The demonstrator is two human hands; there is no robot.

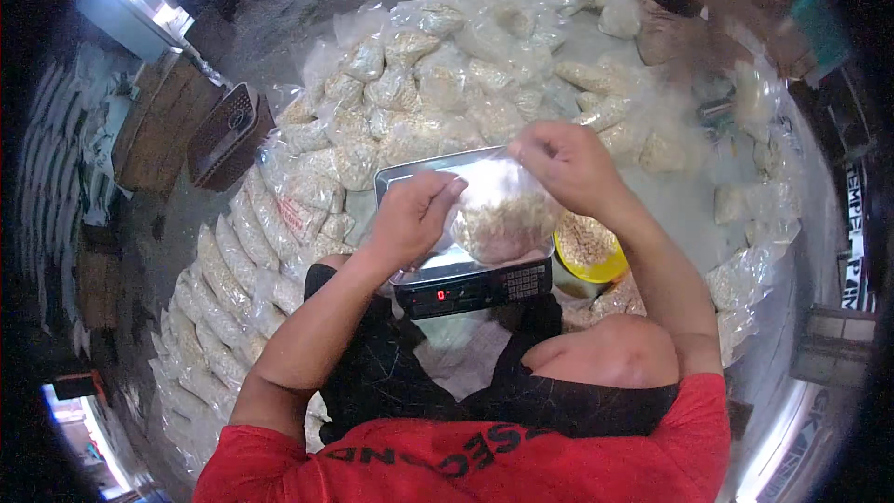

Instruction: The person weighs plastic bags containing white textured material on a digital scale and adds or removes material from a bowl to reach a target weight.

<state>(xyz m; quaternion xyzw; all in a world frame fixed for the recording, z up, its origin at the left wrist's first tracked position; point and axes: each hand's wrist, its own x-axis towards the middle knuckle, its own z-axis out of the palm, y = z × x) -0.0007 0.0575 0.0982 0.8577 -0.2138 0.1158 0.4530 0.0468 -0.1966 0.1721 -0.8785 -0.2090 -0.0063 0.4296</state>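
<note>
A clear plastic bag (506,230) partly filled with pale beans or grains is stretched between my hands. My left hand (418,213) pinches its upper left side between thumb and fingers. The upper right corner is gripped by my right hand (567,162), slightly blurred. Beneath the bag is the metal tray (427,256) of a digital scale (475,290), with a lit red display and a keypad facing me. Whether the bag rests on the tray, I cannot tell. Right of the scale, a yellow bowl (594,271) contains loose pale beans.
Many filled clear bags (419,84) are heaped on the floor beyond the scale. More filled bags (234,272) lie in rows at the left, and others (747,272) at the right. A brown plastic basket (230,140) stands at the upper left. Another person's leg (667,31) appears at the upper right.
</note>
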